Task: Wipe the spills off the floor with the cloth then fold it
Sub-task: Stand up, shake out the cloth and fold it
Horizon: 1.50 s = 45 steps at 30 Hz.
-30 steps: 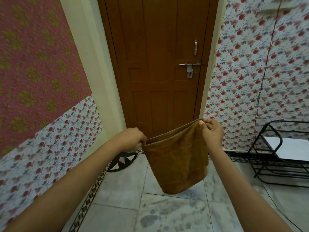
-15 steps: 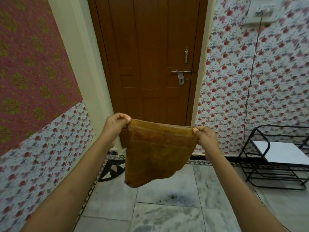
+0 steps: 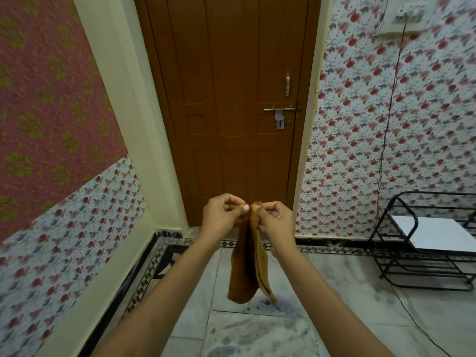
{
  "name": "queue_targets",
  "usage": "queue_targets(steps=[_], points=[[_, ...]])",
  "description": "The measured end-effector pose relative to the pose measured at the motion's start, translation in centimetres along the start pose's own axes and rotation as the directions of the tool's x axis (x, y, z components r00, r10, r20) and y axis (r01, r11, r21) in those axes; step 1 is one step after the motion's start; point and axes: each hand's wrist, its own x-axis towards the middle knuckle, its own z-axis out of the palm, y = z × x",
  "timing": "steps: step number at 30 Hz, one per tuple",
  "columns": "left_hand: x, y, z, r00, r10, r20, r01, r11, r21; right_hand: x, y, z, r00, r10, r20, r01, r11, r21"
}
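Grey marble floor (image 3: 257, 333) before a brown wooden door (image 3: 229, 99). The brown terry cloth (image 3: 246, 269) hangs mid-air, above the floor, top corners pinched together by left hand (image 3: 221, 215) and right hand (image 3: 277, 220). Risk: the loose lower layers dangle uneven, so the fold could skew, or a corner slips free.

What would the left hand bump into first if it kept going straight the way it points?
The left hand points toward the right hand, so it would probably meet the brown cloth pinched between them first, then the right hand just behind. Depth is hard to judge.
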Motion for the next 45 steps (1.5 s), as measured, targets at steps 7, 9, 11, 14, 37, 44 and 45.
queue_targets(steps=[7,9,11,14,37,44,45], points=[[0.0,-0.3,-0.7,0.988,0.152,0.04,-0.157,0.963,0.221,-1.8,-0.9,0.3,0.985,0.07,0.158,-0.095,0.983,0.157],[0.1,-0.4,-1.1,0.993,0.119,-0.003,-0.117,0.975,0.19,-2.1,-0.8,0.1,0.983,0.061,0.171,-0.085,0.987,0.14],[0.3,-0.2,-1.8,1.0,0.018,0.012,-0.019,0.997,0.079,-1.5,-0.6,-0.3,0.999,0.028,0.041,-0.033,0.991,0.129],[0.3,0.6,-3.2,0.995,-0.028,0.095,0.031,0.999,-0.027,0.3,0.4,-1.3,0.995,0.097,0.013,-0.097,0.995,-0.002],[-0.5,2.6,-6.3,0.885,0.023,0.466,-0.174,0.943,0.285,0.7,-3.9,0.0,0.846,-0.218,0.486,0.234,0.972,0.028],[-0.2,6.4,-3.9,0.823,0.208,0.528,-0.434,0.829,0.351,0.0,-2.1,-3.4,0.848,-0.014,0.531,-0.029,0.997,0.074],[-0.2,6.8,-3.6,0.826,0.216,0.52,-0.435,0.832,0.344,-0.3,-0.9,-3.6,0.825,0.054,0.563,-0.066,0.998,0.0]])
